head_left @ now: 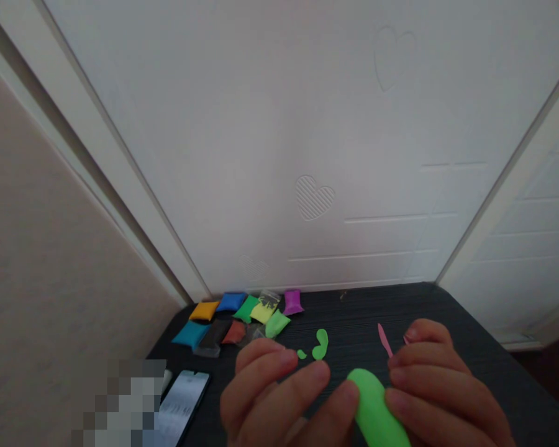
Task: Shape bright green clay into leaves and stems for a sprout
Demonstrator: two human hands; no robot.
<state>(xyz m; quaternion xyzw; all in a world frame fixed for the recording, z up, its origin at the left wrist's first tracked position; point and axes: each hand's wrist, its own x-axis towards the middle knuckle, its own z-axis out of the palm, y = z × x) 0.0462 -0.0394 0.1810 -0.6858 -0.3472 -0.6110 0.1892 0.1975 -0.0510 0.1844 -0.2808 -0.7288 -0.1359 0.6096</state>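
Both my hands are low in the head view, over a dark table (447, 323). Between them is a smooth lump of bright green clay (376, 410). My left hand (279, 397) touches the lump's left side with curled fingertips. My right hand (442, 397) wraps its right side with bent fingers. A thin pink modelling tool (384, 339) sticks up just behind my right fingers. Two small green clay bits (320, 344) lie on the table beyond my left hand.
Several small clay packets (233, 316) in orange, blue, green, yellow, purple, teal, black and red lie at the table's far left. A phone (179, 406) lies at the near left. A white wall (307, 155) with embossed hearts rises directly behind the table.
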